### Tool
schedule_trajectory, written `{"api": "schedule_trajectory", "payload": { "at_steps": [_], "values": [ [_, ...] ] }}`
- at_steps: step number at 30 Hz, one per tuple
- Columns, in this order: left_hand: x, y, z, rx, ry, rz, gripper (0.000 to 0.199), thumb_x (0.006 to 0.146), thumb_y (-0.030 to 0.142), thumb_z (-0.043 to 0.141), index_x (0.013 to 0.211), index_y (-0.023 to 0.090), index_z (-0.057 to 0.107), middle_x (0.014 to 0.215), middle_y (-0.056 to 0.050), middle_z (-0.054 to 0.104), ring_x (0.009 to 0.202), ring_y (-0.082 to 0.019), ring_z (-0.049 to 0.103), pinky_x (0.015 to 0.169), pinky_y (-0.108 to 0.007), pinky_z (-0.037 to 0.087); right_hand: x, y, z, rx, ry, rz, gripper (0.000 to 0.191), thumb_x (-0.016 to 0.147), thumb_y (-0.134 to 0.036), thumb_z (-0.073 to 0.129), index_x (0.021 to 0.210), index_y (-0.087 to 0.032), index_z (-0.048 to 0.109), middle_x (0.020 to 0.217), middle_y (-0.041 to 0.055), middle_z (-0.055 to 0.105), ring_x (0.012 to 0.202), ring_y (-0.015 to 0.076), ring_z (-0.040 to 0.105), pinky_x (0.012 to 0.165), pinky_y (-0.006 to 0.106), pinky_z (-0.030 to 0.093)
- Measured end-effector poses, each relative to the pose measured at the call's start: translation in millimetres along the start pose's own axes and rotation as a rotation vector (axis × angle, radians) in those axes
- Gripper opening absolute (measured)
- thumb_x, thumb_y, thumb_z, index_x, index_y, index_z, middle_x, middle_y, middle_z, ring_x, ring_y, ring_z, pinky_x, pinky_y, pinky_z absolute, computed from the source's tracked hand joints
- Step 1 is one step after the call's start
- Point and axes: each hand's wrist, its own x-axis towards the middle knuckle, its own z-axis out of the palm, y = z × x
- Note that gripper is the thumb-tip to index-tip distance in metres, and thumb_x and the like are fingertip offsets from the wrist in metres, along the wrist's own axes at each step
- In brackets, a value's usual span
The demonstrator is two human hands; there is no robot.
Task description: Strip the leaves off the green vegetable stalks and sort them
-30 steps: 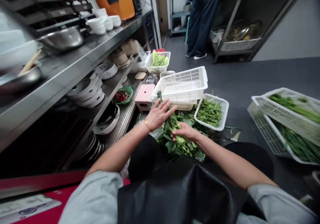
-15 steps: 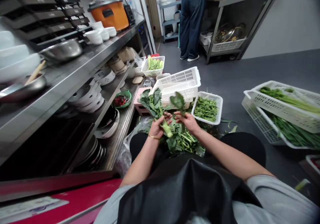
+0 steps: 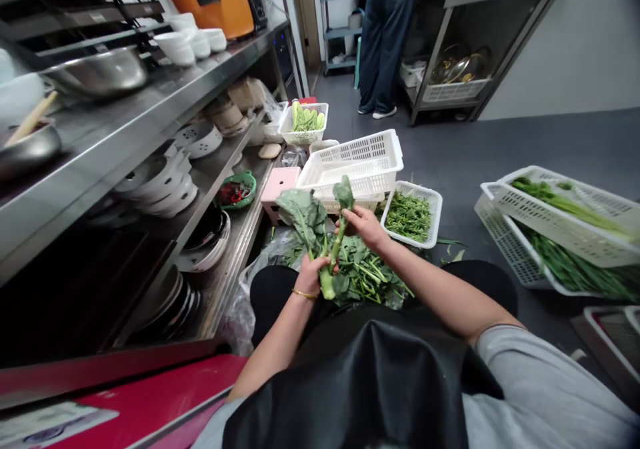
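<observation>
My left hand (image 3: 311, 275) is closed around the thick pale stalk of a leafy green vegetable (image 3: 304, 219), which looks like Chinese broccoli. Its broad leaves fan out up and to the left, and the cut stem end points down. My right hand (image 3: 364, 225) pinches a leafy side shoot (image 3: 343, 194) that rises beside the main stalk. Whether the shoot is still joined to the stalk, I cannot tell. Below both hands lies a heap of loose leaves and stems (image 3: 373, 272), on or beside clear plastic.
Past my hands stand a white basket (image 3: 355, 162), a pink stool (image 3: 280, 181) and a basket of cut green stems (image 3: 410, 214). Stacked baskets of greens (image 3: 560, 215) are at the right. A steel shelf (image 3: 190, 102) with bowls runs along the left. Another person (image 3: 387, 42) stands at the back.
My left hand has moved slightly down, and the stalk stands more upright. My right hand has shifted left and up to the shoot beside the stalk. The view has turned slightly.
</observation>
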Motion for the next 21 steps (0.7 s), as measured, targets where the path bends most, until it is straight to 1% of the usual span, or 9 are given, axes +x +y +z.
{"api": "schedule_trajectory", "payload": {
  "at_steps": [2,4,6,8,10,13,16,19,21],
  "values": [
    [0,0,-1.1,0.053,0.063,0.057,0.028,0.055,0.021,0.065,0.078,0.013,0.052,0.063,-0.005,0.063,0.046,-0.016,0.057,0.046,-0.027,0.042,6,-10,-18,-0.317,0.047,-0.088,0.04,0.07,-0.053,0.067,0.063,-0.015,0.057,0.051,0.0004,0.056,0.051,0.0121,0.055,0.052,0.023,0.043],
    [0,-1,0.2,0.062,0.132,0.085,0.029,0.056,0.021,0.065,0.08,0.015,0.05,0.061,-0.002,0.061,0.044,-0.015,0.057,0.045,-0.026,0.042,10,-14,-28,-0.521,0.049,-0.079,0.044,0.071,-0.053,0.067,0.054,-0.016,0.053,0.043,-0.0005,0.051,0.044,0.0103,0.05,0.047,0.021,0.039],
    [1,-3,3.6,0.059,0.204,0.099,0.032,0.055,0.021,0.066,0.081,0.016,0.048,0.061,0.001,0.06,0.044,-0.014,0.056,0.044,-0.024,0.041,10,-10,-27,-0.513,0.025,0.019,0.046,0.072,-0.055,0.065,0.053,-0.016,0.053,0.042,-0.0007,0.051,0.037,0.0093,0.047,0.04,0.021,0.035],
    [1,-6,8.4,0.038,0.243,0.11,0.034,0.054,0.021,0.068,0.082,0.017,0.048,0.061,0.002,0.059,0.044,-0.013,0.056,0.045,-0.023,0.04,5,2,-18,-0.321,0.04,0.077,0.045,0.071,-0.057,0.066,0.056,-0.015,0.053,0.044,-0.0009,0.053,0.034,0.0084,0.046,0.036,0.02,0.033],
    [2,-6,13.3,-0.008,0.2,0.091,0.032,0.054,0.023,0.067,0.079,0.016,0.05,0.06,0.001,0.058,0.045,-0.014,0.056,0.046,-0.024,0.041,-4,16,-7,0.008,0.082,0.081,0.045,0.069,-0.058,0.066,0.063,-0.016,0.054,0.049,-0.0014,0.056,0.036,0.0077,0.048,0.036,0.019,0.036],
    [1,-3,17.1,-0.09,0.049,-0.001,0.027,0.054,0.025,0.066,0.075,0.012,0.055,0.061,-0.003,0.06,0.048,-0.015,0.057,0.047,-0.026,0.042,-15,31,0,0.43,0.075,0.119,0.042,0.071,-0.057,0.066,0.076,-0.017,0.055,0.056,-0.0032,0.059,0.039,0.0061,0.048,0.041,0.019,0.042],
    [-2,0,12.5,-0.143,-0.035,-0.081,0.028,0.055,0.025,0.067,0.077,0.01,0.058,0.064,-0.006,0.063,0.05,-0.015,0.057,0.048,-0.026,0.044,-18,27,-19,0.321,-0.069,0.188,0.037,0.067,-0.047,0.072,0.08,-0.015,0.058,0.058,-0.0022,0.06,0.041,0.0064,0.05,0.04,0.018,0.042],
    [-5,3,2.0,-0.185,-0.113,-0.222,0.029,0.055,0.023,0.067,0.079,0.01,0.06,0.067,-0.008,0.065,0.052,-0.015,0.057,0.048,-0.025,0.044,-17,8,-45,0.063,-0.291,0.171,0.042,0.059,-0.032,0.08,0.093,-0.013,0.063,0.08,0.0038,0.068,0.061,0.0111,0.061,0.047,0.017,0.045],
    [-6,2,-3.5,-0.169,-0.186,-0.367,0.027,0.054,0.022,0.066,0.077,0.009,0.062,0.066,-0.009,0.064,0.05,-0.014,0.057,0.047,-0.025,0.044,-16,-3,-52,0.049,-0.375,0.12,0.044,0.063,-0.034,0.077,0.1,-0.015,0.061,0.091,0.0051,0.068,0.067,0.0124,0.063,0.049,0.018,0.046]
  ]
}}
